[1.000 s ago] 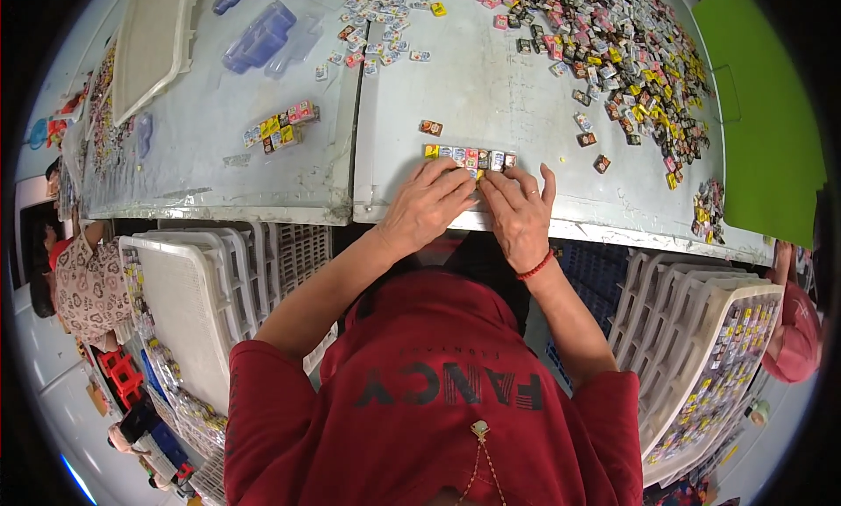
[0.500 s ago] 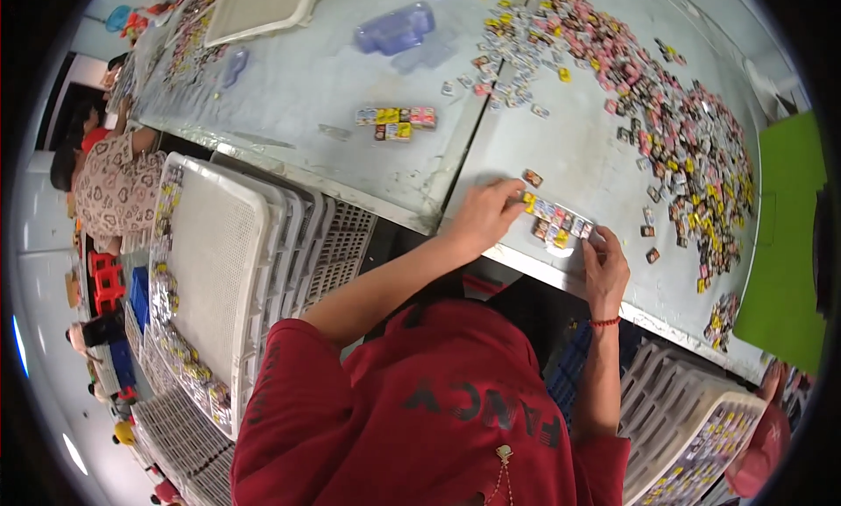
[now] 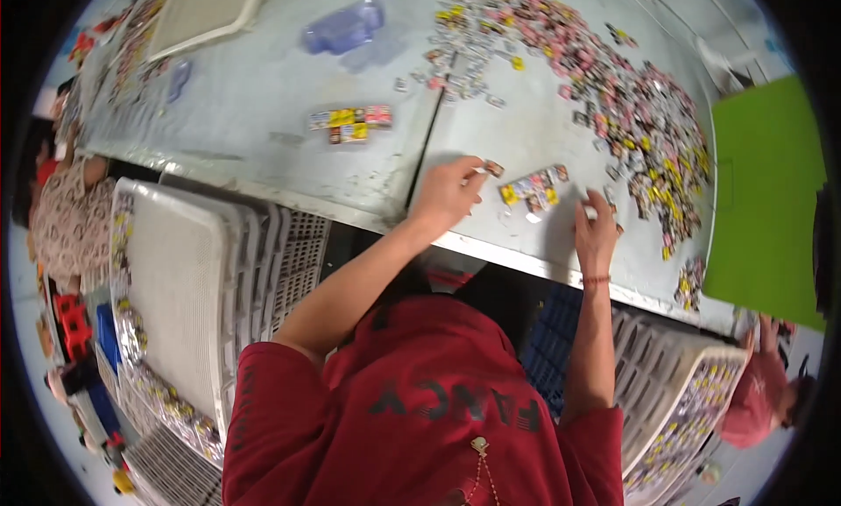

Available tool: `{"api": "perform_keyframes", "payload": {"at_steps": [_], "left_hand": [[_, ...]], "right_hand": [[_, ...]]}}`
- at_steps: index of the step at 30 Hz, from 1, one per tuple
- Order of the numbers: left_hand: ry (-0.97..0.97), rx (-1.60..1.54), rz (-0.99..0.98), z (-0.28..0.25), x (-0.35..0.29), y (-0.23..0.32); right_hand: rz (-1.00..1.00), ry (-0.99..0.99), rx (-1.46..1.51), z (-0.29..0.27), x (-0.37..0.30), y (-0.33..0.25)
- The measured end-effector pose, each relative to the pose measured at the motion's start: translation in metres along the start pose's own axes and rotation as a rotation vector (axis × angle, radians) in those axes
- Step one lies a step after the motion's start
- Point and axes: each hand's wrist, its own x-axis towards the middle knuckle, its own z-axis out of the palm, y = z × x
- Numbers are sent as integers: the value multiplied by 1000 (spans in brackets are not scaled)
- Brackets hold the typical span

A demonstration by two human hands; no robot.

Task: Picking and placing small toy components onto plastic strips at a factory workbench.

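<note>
My left hand (image 3: 448, 195) is over the near part of the table, its index fingertip touching a small brown printed piece (image 3: 494, 168). Its thumb is bent below, apart from that piece. To its right lies a cluster of small printed block-like pieces (image 3: 530, 189), yellow, white and brown, set edge to edge in a short row with a few more below. Beyond the cluster my right hand (image 3: 597, 234), with a red bracelet, hovers with fingers apart and curved. Small dark pieces (image 3: 611, 209) lie beside its fingers, partly hidden by them.
A similar assembled cluster (image 3: 352, 122) lies on the left table section. Loose pieces (image 3: 644, 129) spread along the far right. Blue clear plastic trays (image 3: 346, 26) are at the back. Stacked white crates (image 3: 188, 252) stand left, more (image 3: 674, 392) right. Other people sit at both sides.
The view has shifted, so the table things appear farther left. My right hand has let go of the cluster and moved right to the loose dark pieces; my left hand has moved off its yellow end.
</note>
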Motion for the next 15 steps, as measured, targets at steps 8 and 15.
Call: {"api": "perform_keyframes", "payload": {"at_steps": [8, 15], "left_hand": [[-93, -225, -92, 27, 6, -9], [-47, -298, -16, 31, 13, -24]], "right_hand": [[-120, -51, -66, 14, 53, 8], [189, -248, 418, 7, 30, -2]]}}
